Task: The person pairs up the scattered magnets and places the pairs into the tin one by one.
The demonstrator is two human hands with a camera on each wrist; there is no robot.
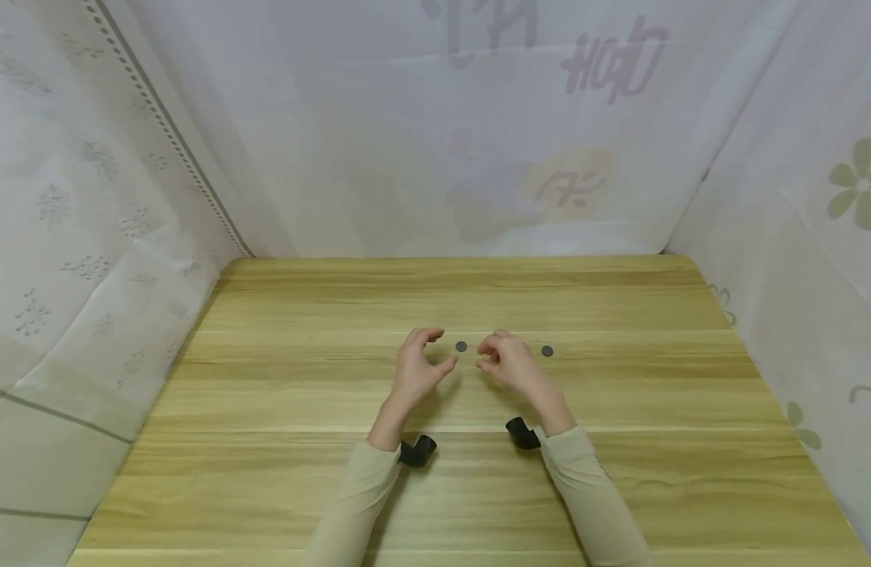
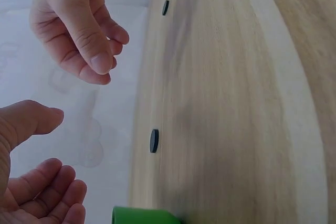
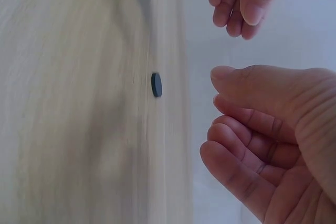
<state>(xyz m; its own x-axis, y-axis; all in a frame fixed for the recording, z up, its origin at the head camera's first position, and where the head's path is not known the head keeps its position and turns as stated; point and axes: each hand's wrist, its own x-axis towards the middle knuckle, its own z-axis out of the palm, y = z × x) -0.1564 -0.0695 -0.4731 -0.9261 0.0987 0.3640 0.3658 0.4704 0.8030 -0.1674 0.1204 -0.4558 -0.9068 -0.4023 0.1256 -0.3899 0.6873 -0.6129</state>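
My left hand (image 1: 416, 370) is held above the table with thumb and fingers apart, and nothing shows between them. Facing it, my right hand (image 1: 513, 364) has loosely curled fingers, its thumb a little apart from them; it appears to hold nothing. A small dark disc (image 1: 461, 346) shows between the two hands in the head view. Another dark disc (image 1: 546, 351) lies to the right of the right hand. In the left wrist view, the nearer disc (image 2: 154, 140) and the farther disc (image 2: 165, 8) are on the wood, apart from both hands.
A green object (image 2: 142, 216) shows partly at the left wrist view's lower edge; its kind is unclear. Black elbow-shaped pieces (image 1: 417, 451) sit by both cuffs. The wood-grain table (image 1: 301, 472) is enclosed by printed white cloth (image 1: 407, 157) at the back and sides.
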